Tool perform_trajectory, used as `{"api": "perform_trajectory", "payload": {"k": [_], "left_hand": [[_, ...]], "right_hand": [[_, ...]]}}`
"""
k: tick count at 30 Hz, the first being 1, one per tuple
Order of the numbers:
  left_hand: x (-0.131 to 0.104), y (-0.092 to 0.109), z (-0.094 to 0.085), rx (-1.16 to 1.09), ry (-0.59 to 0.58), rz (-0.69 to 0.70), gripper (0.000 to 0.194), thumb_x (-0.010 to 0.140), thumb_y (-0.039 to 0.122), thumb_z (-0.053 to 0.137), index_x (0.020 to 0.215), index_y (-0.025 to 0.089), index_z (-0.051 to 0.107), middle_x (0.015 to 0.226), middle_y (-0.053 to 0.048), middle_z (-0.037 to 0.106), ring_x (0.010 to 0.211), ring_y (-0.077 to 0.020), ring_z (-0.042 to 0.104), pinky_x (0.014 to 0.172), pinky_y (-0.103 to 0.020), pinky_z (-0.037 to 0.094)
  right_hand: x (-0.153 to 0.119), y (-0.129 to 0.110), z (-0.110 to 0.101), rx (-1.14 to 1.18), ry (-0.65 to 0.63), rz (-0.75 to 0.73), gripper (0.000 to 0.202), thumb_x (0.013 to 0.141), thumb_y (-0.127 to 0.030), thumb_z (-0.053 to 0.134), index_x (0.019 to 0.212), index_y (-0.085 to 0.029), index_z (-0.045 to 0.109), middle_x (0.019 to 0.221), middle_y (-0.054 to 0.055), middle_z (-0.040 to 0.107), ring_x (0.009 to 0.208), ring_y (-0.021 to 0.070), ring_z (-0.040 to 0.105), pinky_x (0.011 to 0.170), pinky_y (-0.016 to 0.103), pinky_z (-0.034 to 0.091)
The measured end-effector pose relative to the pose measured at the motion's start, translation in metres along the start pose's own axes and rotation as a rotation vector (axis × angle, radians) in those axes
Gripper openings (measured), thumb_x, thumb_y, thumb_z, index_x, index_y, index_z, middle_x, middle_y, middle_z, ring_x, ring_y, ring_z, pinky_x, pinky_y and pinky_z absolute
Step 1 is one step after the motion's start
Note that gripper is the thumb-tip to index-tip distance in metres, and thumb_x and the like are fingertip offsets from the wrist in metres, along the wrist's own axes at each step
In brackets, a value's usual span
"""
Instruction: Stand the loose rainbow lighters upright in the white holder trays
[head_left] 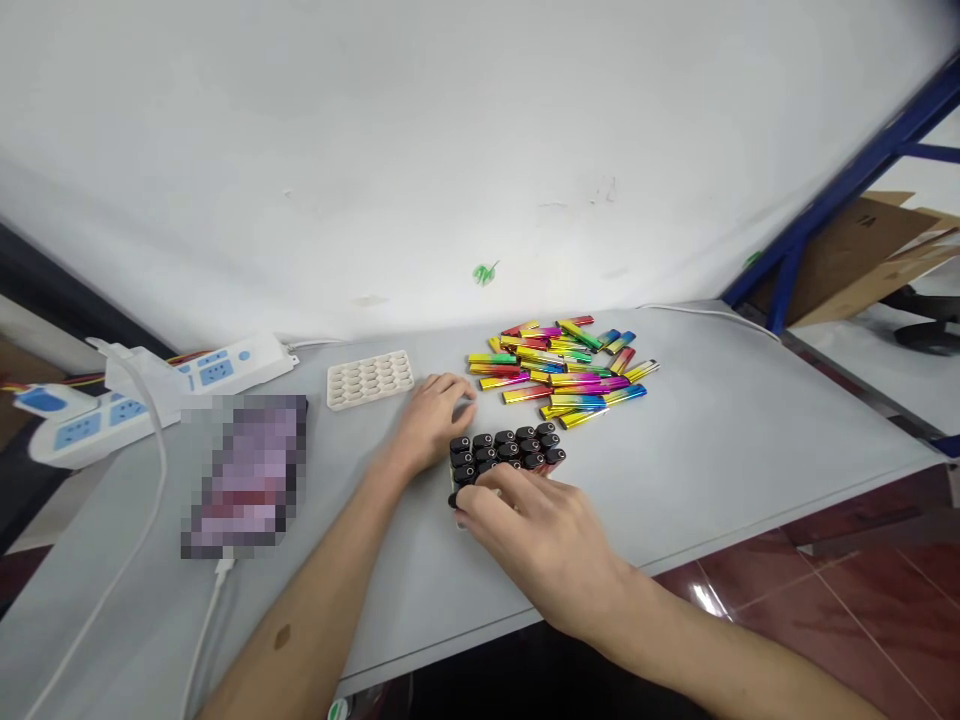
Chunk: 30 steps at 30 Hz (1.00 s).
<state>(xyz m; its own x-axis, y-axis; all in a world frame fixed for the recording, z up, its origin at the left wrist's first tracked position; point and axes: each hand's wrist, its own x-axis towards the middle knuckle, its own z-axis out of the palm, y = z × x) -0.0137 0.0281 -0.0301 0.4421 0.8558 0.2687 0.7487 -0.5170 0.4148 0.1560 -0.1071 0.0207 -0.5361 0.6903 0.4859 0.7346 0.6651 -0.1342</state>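
A block of upright pieces with black caps (505,441) stands near the table's front edge, in several rows. Each cap shows a small ring mark. My right hand (544,535) reaches over the front of this block, thumb and fingers pinched on a black cap (455,499) at its front left corner. The palm hides the front rows and most of what holds them. Beside the block's far left side, my left hand (435,420) rests on the table with loosely bent fingers, thumb apart, holding nothing. Behind lies a pile of shiny rainbow-coloured tubes (559,380).
A cream tray with rows of holes (370,379) lies left of the pile. Further left are a blurred-out phone (251,475) on a white cable (202,620) and a white power strip (247,362). A white wall backs the grey table (750,420); cardboard boxes (862,245) stand right.
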Motion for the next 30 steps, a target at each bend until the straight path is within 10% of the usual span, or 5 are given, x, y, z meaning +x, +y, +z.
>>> {"api": "perform_trajectory", "payload": {"k": [17, 23, 30], "left_hand": [[0.003, -0.005, 0.005, 0.012, 0.012, -0.012, 0.017, 0.091, 0.027, 0.051, 0.102, 0.023, 0.064, 0.118, -0.005, 0.065, 0.111, -0.0260, 0.055, 0.100, -0.045, 0.043], [0.003, -0.008, 0.006, 0.007, 0.010, -0.010, 0.017, 0.091, 0.028, 0.051, 0.101, 0.023, 0.064, 0.118, -0.005, 0.065, 0.110, -0.0262, 0.054, 0.099, -0.045, 0.043], [0.004, -0.011, 0.008, 0.022, 0.007, -0.010, 0.016, 0.091, 0.028, 0.051, 0.100, 0.023, 0.063, 0.119, -0.006, 0.065, 0.111, -0.0265, 0.054, 0.100, -0.046, 0.042]], "right_hand": [[0.003, 0.011, -0.014, 0.120, 0.056, 0.000, 0.022, 0.097, -0.032, 0.052, 0.090, -0.022, 0.070, 0.075, 0.001, 0.063, 0.055, 0.0093, 0.054, 0.049, 0.024, 0.040], [0.005, 0.096, -0.022, 0.007, 0.326, 0.289, 0.021, 0.096, -0.028, 0.053, 0.086, -0.019, 0.068, 0.078, 0.005, 0.067, 0.070, 0.0160, 0.060, 0.063, 0.029, 0.046], [-0.033, 0.177, 0.012, -0.156, 0.057, 0.339, 0.027, 0.089, -0.040, 0.062, 0.104, -0.019, 0.069, 0.105, 0.013, 0.062, 0.098, 0.0288, 0.055, 0.085, 0.044, 0.049]]}}
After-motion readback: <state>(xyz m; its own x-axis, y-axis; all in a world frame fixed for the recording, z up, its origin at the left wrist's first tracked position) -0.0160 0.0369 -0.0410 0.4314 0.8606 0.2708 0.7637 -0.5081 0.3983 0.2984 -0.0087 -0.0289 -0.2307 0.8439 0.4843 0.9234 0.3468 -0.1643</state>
